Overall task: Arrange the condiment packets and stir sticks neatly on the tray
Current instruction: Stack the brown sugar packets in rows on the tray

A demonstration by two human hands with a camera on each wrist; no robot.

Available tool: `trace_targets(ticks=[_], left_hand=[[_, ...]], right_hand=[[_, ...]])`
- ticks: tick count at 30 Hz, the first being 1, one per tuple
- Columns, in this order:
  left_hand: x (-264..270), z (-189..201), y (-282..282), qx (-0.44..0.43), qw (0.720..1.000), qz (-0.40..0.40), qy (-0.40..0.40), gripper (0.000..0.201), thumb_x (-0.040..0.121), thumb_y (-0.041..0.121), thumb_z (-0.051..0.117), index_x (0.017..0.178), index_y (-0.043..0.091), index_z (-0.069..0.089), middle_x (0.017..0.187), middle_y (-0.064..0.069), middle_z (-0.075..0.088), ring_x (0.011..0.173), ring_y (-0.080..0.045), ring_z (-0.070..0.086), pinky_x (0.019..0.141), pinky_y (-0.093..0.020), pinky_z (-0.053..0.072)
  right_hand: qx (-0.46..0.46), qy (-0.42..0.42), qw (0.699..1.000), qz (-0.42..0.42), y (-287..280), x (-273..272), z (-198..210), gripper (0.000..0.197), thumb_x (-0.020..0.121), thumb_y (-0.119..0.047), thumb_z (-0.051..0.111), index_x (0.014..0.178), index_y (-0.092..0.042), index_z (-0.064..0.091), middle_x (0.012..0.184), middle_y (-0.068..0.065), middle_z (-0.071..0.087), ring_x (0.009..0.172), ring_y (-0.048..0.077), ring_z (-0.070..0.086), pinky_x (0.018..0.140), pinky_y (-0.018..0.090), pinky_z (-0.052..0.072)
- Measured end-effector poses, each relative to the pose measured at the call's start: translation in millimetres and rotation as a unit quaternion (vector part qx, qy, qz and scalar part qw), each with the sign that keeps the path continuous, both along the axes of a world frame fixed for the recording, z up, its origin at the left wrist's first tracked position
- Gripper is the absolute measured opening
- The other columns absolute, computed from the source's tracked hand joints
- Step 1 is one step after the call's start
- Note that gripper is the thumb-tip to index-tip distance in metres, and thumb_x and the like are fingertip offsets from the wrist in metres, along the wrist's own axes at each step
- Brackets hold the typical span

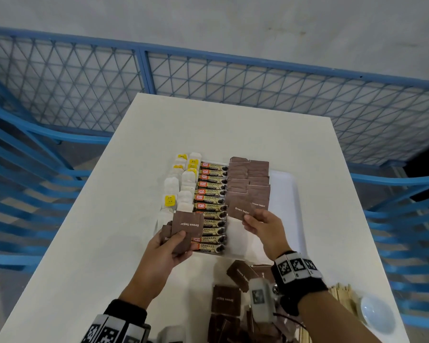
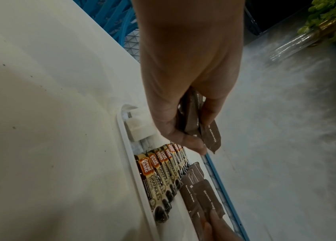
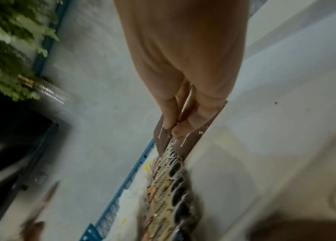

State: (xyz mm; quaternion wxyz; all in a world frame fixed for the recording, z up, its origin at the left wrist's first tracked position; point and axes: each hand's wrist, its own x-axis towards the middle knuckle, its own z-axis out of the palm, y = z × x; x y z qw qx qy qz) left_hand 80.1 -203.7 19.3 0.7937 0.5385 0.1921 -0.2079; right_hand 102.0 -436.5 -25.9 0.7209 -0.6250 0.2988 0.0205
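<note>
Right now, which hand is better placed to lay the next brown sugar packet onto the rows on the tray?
Right. The right hand already pinches brown sugar packets at the near end of the rows on the tray. The left hand holds a spare stack over the coffee sticks.

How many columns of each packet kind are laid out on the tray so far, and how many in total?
Tea bags: 2 columns
Coffee granule sticks: 1 column
Brown sugar packets: 2 columns
Total: 5 columns
</note>
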Motion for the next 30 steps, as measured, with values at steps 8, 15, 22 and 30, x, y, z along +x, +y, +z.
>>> trace_targets(ticks=[8, 15, 22, 30], left_hand=[[-0.6, 2.9, 4.5, 0.005, 1.000, 0.003, 0.001, 0.019, 0.094, 0.004, 0.049, 0.108, 0.012, 0.059, 0.094, -0.009, 0.071, 0.081, -0.027, 0.069, 0.063, -0.024, 0.058], [-2.2, 2.9, 5.1, 0.010, 1.000, 0.002, 0.005, 0.021, 0.093, 0.003, 0.049, 0.111, 0.010, 0.058, 0.094, -0.010, 0.071, 0.079, -0.026, 0.068, 0.064, -0.024, 0.058], [-1.4, 2.9, 3.1, 0.019, 1.000, -0.008, -0.001, 0.020, 0.093, 0.004, 0.050, 0.108, 0.013, 0.060, 0.091, -0.007, 0.072, 0.076, -0.022, 0.070, 0.063, -0.024, 0.057], [-3.0, -0.6, -2.7, 0.055, 0.998, -0.031, -0.014, 0.019, 0.090, 0.002, 0.055, 0.101, 0.015, 0.062, 0.081, -0.002, 0.073, 0.069, -0.016, 0.069, 0.059, -0.021, 0.054]], right_hand=[[-0.251, 0.054, 0.966, 0.025, -7.7, 26.3, -17.3, 0.014, 0.078, -0.011, 0.073, 0.084, -0.013, 0.061, 0.083, 0.002, 0.062, 0.082, 0.017, 0.056, 0.076, 0.025, 0.045], [-0.281, 0.046, 0.958, 0.032, -3.2, 34.7, -23.4, 0.023, 0.077, -0.009, 0.073, 0.094, -0.006, 0.058, 0.081, 0.001, 0.059, 0.076, 0.014, 0.054, 0.061, 0.010, 0.038], [-0.346, 0.012, 0.937, 0.036, 3.3, 32.9, -23.2, 0.033, 0.076, -0.012, 0.074, 0.099, -0.006, 0.050, 0.093, 0.008, 0.052, 0.079, 0.018, 0.049, 0.068, 0.020, 0.039], [-0.291, -0.130, 0.921, 0.223, 53.8, 11.6, 33.4, 0.031, 0.093, -0.036, 0.050, 0.091, -0.009, 0.065, 0.083, 0.005, 0.066, 0.075, 0.018, 0.059, 0.067, 0.026, 0.045]])
